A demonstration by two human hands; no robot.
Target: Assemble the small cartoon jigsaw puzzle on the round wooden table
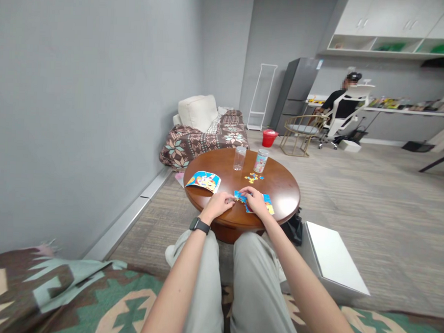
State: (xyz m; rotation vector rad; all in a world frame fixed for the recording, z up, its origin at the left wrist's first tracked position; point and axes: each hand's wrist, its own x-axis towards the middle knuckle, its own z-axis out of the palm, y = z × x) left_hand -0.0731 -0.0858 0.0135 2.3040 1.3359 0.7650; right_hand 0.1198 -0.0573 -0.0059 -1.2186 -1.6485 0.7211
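On the round wooden table, a partly joined jigsaw puzzle (268, 202) in blue and yellow lies under and around my right hand (256, 202). That hand's fingers bend down together at the puzzle's upper left edge; whatever is between them is hidden. My left hand (220, 204), with a dark watch on the wrist, is closed at the puzzle's left side. Its thumb and fingertips meet by a small jigsaw piece (236, 199). Several loose jigsaw pieces (252, 177) lie in a heap beyond my hands. Further left rests a curled picture sheet (204, 181) with a cartoon print.
A clear jar (239, 159) and a printed canister (261, 161) stand at the back of the table (283, 189). A white box (334, 252) is on the floor to the right. Behind are a red bucket (269, 138), a gold chair (304, 130) and a seated person (337, 100).
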